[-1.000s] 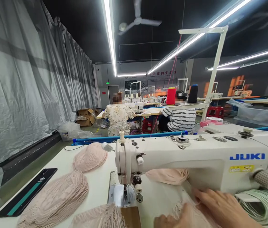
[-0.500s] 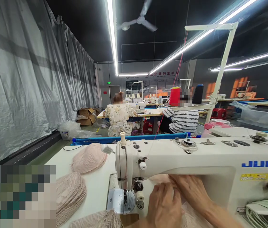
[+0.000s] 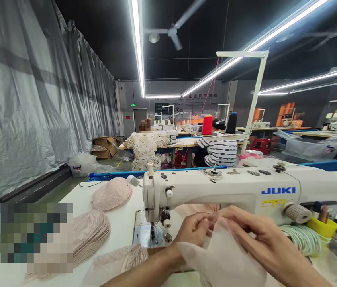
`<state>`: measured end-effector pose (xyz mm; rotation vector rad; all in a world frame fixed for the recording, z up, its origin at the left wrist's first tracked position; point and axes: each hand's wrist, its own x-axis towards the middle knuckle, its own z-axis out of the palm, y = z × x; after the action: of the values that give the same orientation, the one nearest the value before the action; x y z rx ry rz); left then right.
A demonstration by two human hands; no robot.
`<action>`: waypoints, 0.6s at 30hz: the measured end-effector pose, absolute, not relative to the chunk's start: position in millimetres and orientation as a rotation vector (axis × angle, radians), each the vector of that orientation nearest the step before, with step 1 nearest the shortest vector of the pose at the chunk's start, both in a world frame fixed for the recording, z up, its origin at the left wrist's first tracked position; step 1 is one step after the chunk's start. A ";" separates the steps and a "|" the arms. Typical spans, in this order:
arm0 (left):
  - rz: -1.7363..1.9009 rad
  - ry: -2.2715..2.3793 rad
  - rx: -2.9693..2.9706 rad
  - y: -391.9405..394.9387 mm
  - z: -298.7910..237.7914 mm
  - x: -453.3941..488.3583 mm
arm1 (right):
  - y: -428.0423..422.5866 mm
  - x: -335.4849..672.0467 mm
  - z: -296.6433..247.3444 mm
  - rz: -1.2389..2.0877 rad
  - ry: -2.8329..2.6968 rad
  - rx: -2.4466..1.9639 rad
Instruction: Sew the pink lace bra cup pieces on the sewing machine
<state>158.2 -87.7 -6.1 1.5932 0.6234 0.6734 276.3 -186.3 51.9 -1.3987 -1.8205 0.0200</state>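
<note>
In front of the sewing machine's arm, my left hand (image 3: 194,229) pinches the edge of a sheer pale pink fabric piece (image 3: 226,255). My right hand (image 3: 250,231) grips the same piece close by, fingers bent over its top edge. The cloth hangs below both hands, partly over my left wrist. Left of them is the white sewing machine (image 3: 195,187), its needle and presser foot (image 3: 154,233) apart from the fabric. More pink cloth (image 3: 196,209) lies under the machine arm, partly hidden by my hands.
Stacks of pink lace pieces (image 3: 92,235) lie on the white table (image 3: 69,203), another pile (image 3: 113,194) behind. Green cord (image 3: 301,239) and a yellow holder (image 3: 324,229) stand at the right. Two people (image 3: 146,149) sit at machines farther off.
Both hands have drawn back toward me from under the machine arm, raising the sheer fabric into view. The camera view has shifted, showing more of the machine's right end.
</note>
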 end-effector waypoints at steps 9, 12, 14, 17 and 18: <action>0.632 0.492 1.673 -173.9 24.0 41.3 | -201.0 213.4 31.5 -0.145 -2.036 -1.510; 0.696 0.666 1.623 -183.1 21.6 32.4 | -205.9 191.4 33.6 -0.072 -2.107 -1.496; 0.649 0.701 1.533 -185.7 16.6 25.8 | -207.8 184.1 35.8 0.034 -2.112 -1.519; 0.415 0.628 1.468 -186.9 10.1 7.9 | -211.8 177.3 37.2 0.244 -2.091 -1.523; 0.352 0.606 1.460 -187.1 8.8 0.9 | -213.4 174.5 36.8 0.309 -2.081 -1.514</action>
<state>0.9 -187.1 8.8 1.4601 0.6062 0.3522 174.5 -213.4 36.8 -1.5140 -2.0813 0.3092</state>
